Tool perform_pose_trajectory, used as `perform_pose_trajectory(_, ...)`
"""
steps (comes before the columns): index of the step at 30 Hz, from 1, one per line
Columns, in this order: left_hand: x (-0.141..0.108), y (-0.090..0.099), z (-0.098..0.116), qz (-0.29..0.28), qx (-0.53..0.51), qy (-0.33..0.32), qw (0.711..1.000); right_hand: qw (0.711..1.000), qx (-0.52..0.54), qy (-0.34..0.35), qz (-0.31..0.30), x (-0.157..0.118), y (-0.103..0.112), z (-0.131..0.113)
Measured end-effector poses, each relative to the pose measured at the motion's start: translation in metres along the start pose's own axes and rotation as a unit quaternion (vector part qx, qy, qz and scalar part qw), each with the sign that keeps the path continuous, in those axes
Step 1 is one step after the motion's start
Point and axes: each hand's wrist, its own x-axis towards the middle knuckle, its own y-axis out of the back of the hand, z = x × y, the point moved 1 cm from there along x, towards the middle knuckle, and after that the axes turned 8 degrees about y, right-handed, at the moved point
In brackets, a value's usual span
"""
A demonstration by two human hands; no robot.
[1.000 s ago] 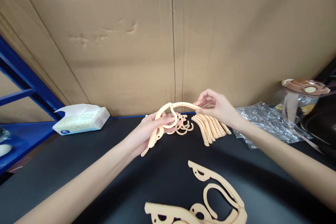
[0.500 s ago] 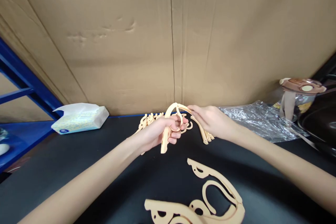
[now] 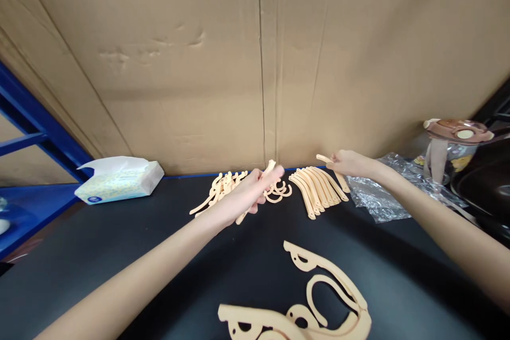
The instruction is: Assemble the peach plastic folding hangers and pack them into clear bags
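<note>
My left hand (image 3: 251, 191) is closed around a beige plastic hanger arm (image 3: 241, 218), whose two ends stick out above and below the fingers. At the right end of a row of curved hanger arms (image 3: 319, 188), my right hand (image 3: 346, 163) grips another beige hanger arm (image 3: 323, 158), held slanting just above the table. Loose hooks (image 3: 274, 191) lie between the row and my left hand. Behind and left of that hand is a pile of slim hook-ended parts (image 3: 219, 188), partly hidden. Nearest me lie folded hangers (image 3: 338, 276) with curved hooks.
A tissue pack (image 3: 119, 179) stands at the back left beside a blue metal frame (image 3: 40, 138). Crumpled clear plastic (image 3: 382, 196) and a brown-lidded bottle (image 3: 454, 143) are at the right. A cardboard wall (image 3: 179, 74) rises behind the black table (image 3: 159, 244).
My hands have moved apart. My right hand has gone right to the end of the row, uncovering the arms there. My left hand has turned, hiding the ring-shaped hook seen before.
</note>
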Motion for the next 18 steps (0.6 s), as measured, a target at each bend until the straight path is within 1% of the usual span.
perform_pose_trajectory(2,-0.003,-0.011,0.001,0.007,0.080,0.016,0.997,0.999,0.004,-0.004,-0.037,0.001,-0.007,0.000)
perform_pose_trajectory(3,-0.005,-0.018,0.002,0.012,0.121,0.008,0.993,0.999,0.009,-0.005,-0.054,0.000,-0.010,0.000)
perform_pose_trajectory(4,-0.008,-0.025,0.003,0.010,0.155,-0.012,0.988,0.997,0.016,-0.005,-0.069,0.000,-0.012,-0.001)
perform_pose_trajectory(7,-0.015,-0.048,0.005,-0.011,0.232,-0.103,0.967,0.994,0.042,-0.005,-0.101,-0.001,-0.013,-0.004)
perform_pose_trajectory(8,-0.015,-0.055,0.005,-0.010,0.259,-0.129,0.957,0.993,0.050,-0.007,-0.106,-0.002,-0.013,-0.005)
perform_pose_trajectory(10,-0.012,-0.067,0.005,0.000,0.310,-0.158,0.937,0.993,0.061,-0.012,-0.103,-0.002,-0.012,-0.004)
perform_pose_trajectory(12,-0.005,-0.077,0.005,0.014,0.344,-0.165,0.924,0.993,0.066,-0.019,-0.094,-0.003,-0.011,-0.003)
perform_pose_trajectory(14,0.004,-0.084,0.006,0.029,0.359,-0.163,0.919,0.993,0.072,-0.025,-0.088,-0.003,-0.011,-0.003)
perform_pose_trajectory(18,0.017,-0.089,0.007,0.045,0.381,-0.165,0.909,0.991,0.098,-0.026,-0.088,-0.003,-0.013,-0.005)
